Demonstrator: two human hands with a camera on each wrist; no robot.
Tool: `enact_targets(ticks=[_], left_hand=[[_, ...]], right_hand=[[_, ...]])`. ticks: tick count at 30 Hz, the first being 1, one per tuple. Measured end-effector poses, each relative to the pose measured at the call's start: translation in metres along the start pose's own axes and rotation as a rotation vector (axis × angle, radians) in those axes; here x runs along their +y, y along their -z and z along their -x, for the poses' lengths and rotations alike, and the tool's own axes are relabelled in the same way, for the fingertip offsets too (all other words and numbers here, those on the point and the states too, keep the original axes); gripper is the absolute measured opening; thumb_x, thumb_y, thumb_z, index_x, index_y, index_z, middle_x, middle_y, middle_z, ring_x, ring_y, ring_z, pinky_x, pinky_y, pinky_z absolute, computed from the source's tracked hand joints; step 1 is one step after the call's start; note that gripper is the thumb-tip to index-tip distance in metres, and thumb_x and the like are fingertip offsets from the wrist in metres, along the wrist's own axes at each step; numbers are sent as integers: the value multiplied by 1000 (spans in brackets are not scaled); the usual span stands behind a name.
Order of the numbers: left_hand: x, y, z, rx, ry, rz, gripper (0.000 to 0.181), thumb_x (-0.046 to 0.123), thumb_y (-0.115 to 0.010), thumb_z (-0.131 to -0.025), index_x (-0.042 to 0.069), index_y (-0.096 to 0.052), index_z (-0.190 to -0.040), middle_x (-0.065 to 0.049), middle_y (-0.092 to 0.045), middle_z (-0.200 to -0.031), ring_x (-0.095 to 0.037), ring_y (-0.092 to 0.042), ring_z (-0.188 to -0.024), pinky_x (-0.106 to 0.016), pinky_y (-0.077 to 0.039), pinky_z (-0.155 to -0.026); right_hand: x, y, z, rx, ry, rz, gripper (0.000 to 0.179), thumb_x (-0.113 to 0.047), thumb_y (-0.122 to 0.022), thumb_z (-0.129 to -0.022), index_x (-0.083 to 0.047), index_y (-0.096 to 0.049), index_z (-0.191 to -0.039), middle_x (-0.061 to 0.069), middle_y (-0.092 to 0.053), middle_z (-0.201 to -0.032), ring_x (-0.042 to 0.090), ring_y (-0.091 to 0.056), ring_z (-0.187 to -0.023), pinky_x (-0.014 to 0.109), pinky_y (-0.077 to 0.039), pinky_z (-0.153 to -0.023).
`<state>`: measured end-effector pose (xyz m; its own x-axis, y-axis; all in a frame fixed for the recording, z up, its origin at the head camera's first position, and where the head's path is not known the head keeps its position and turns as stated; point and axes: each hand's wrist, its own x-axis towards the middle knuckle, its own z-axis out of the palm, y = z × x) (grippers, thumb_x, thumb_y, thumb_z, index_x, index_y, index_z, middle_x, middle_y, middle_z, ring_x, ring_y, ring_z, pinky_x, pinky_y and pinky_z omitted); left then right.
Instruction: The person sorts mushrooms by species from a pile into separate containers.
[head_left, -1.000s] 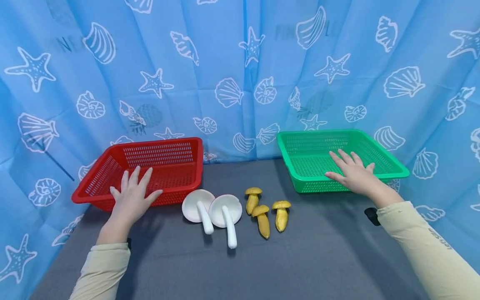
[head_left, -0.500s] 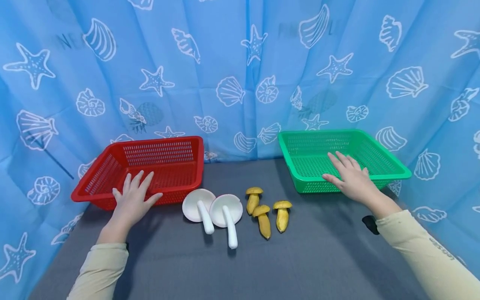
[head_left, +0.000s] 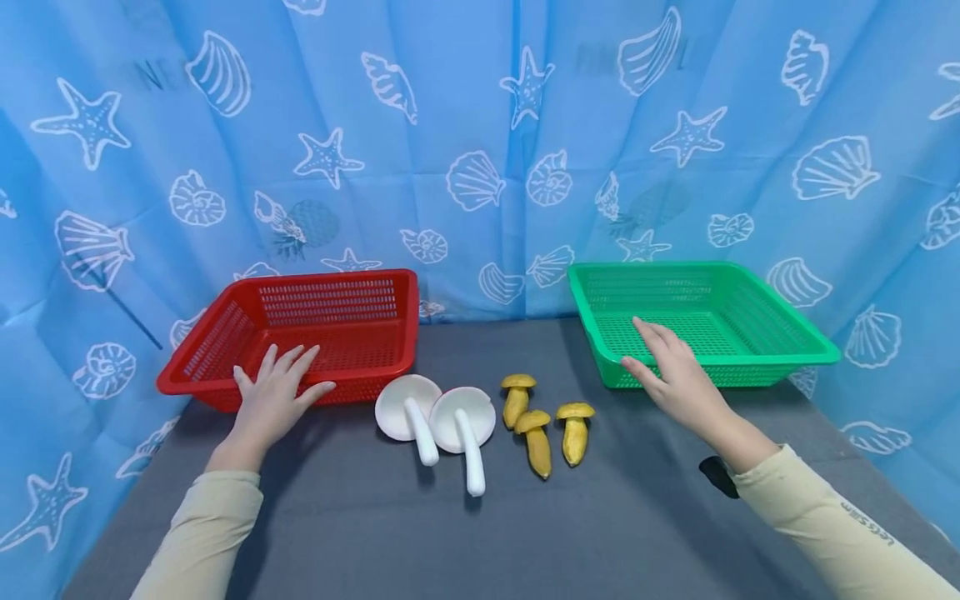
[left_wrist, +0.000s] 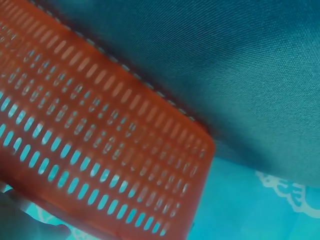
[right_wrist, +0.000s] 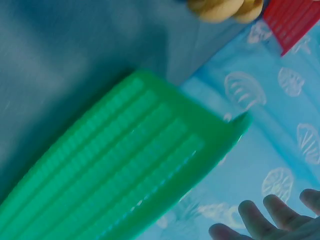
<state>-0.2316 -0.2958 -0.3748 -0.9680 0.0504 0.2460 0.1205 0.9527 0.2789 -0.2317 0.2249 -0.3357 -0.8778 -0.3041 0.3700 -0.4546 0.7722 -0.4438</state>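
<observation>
Over the front rim of the red basket hovers my left hand, its fingers spread and holding nothing. My right hand, also without anything in it, is near the front left of the green basket. Between the baskets lie two white mushrooms with long stems, the left one touching the right one. To their right are three small yellow mushrooms: a back one, a front one and a right one. In the right wrist view, the fingers are apart from the basket.
A dark grey cloth covers the table. Behind both baskets hangs a blue curtain printed with white shells and starfish; it also runs along the left and right sides.
My right hand has moved left and toward me, from over the green basket to its front left edge. The left hand has come slightly nearer. The baskets and mushrooms stay put.
</observation>
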Motion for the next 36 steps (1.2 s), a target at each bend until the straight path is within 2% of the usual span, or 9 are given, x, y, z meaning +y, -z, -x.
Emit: enact_targets(ticks=[6,10,17,21,24,28,36], left_hand=[[-2,-4,-2,12,2,-9,74,36,-70,-87,2,-41,-145,-30,-38,-144,-52,-18,-137,-76,8,-101],[-4,-8,-1,44,-5,8,69,34,-72,-86,5,-46,-143,-27,-45,-140,-50,-26,-134,-76,2,-103],[-9,-14,-2,104,-12,17,60,33,-74,-84,10,-55,-137,-23,-53,-130,-44,-41,-122,-73,-8,-104],[-11,-17,-4,123,-20,12,55,34,-73,-85,11,-59,-133,-20,-56,-125,-41,-45,-116,-70,-14,-102],[-10,-17,-5,119,-22,21,53,36,-72,-86,11,-61,-131,-19,-58,-122,-40,-47,-112,-68,-18,-100],[-10,-14,-5,98,-8,37,52,36,-72,-86,11,-61,-130,-19,-59,-121,-40,-48,-110,-67,-20,-99],[-9,-12,-6,79,4,39,51,35,-73,-86,11,-62,-130,-18,-60,-119,-38,-50,-107,-63,-23,-97]], right_hand=[[-18,-21,-1,-25,20,-103,61,-24,-52,-102,6,-27,-149,34,-32,-142,51,-30,-130,68,-29,-99],[-32,-35,-1,-59,16,-186,59,-22,-50,-103,5,-27,-149,32,-33,-143,48,-35,-129,66,-33,-99],[-51,-60,-3,-99,44,-271,54,-19,-50,-103,6,-31,-147,29,-40,-139,45,-46,-121,60,-42,-93],[-61,-73,-3,-124,23,-332,53,-20,-50,-103,6,-34,-146,27,-46,-134,42,-50,-117,54,-48,-88],[-66,-82,-2,-149,-22,-394,52,-21,-50,-103,5,-36,-145,26,-49,-131,39,-53,-112,45,-52,-81],[-72,-93,-3,-210,-112,-528,51,-22,-49,-103,5,-36,-145,28,-48,-131,39,-56,-107,40,-54,-71],[-85,-108,-4,-323,-300,-798,55,-22,-50,-103,9,-32,-144,29,-49,-126,41,-55,-110,45,-57,-66]])
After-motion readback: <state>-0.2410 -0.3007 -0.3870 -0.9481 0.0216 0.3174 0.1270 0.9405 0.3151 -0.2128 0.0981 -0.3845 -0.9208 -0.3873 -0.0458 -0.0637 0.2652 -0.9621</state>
